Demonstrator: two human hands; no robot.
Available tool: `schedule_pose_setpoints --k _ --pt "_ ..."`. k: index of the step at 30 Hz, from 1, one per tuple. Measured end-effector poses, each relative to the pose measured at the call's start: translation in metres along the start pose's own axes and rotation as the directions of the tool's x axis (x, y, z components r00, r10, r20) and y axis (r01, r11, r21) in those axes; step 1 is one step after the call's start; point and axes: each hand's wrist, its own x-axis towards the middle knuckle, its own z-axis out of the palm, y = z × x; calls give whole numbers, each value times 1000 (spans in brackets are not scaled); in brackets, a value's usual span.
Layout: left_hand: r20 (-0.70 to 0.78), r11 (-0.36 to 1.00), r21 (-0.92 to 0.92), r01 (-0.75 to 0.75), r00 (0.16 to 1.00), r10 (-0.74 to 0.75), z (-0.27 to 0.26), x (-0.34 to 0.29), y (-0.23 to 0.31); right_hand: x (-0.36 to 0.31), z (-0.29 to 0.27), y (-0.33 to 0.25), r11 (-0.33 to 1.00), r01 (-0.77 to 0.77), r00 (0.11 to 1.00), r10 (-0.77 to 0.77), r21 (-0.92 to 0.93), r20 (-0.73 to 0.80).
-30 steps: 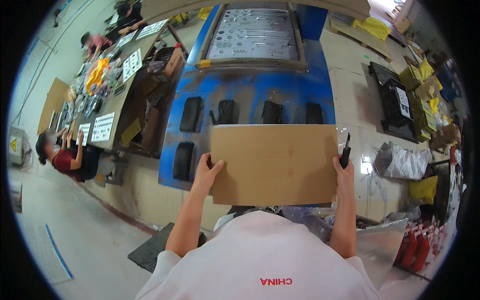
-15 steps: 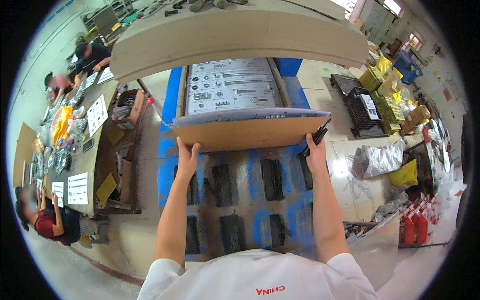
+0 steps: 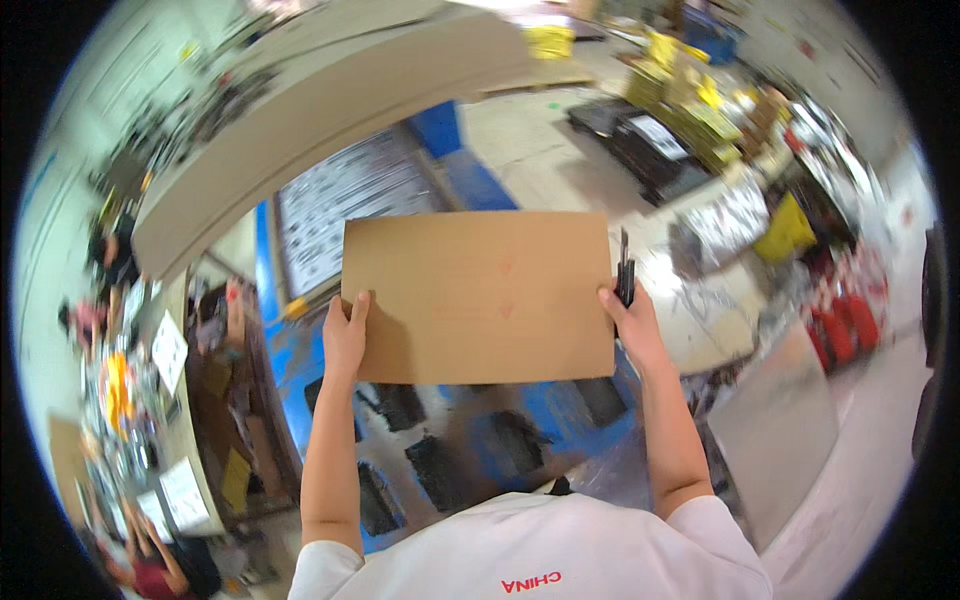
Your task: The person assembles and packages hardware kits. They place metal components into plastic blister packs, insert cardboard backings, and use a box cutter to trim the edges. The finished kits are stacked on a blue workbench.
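Note:
A flat brown cardboard sheet (image 3: 480,300) is held up in front of me, its plain face toward me with faint red marks. My left hand (image 3: 346,338) grips its left edge, thumb on the near face. At the right edge, my right hand (image 3: 634,318) is closed on the sheet and also holds slim black tools (image 3: 625,280), perhaps cutters or pens, pointing upward. The sheet's far side is hidden. Beyond it, a panel of clear-covered hardware pieces (image 3: 350,200) lies in the frame of a blue machine (image 3: 480,180).
The blue bed (image 3: 300,380) with dark pads lies below the sheet. A large beige beam (image 3: 330,130) crosses the far left. Crates (image 3: 655,140) and silver sheeting (image 3: 725,225) stand at right. People sit along a cluttered table (image 3: 190,400) at left.
The sheet has come away from the machine and tipped up, so its brown face now shows fully. My view has swung to the right. Both hands keep their hold.

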Motion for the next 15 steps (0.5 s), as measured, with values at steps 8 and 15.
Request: schedule_pose_setpoints --k 8,15 --pt "699 907 -144 -396 609 376 294 -181 239 -229 -319 171 961 -214 789 276 176 -550" --pt "882 580 -348 -736 -48 469 664 -529 415 -436 -554 301 773 -466 233 577 431 -783"
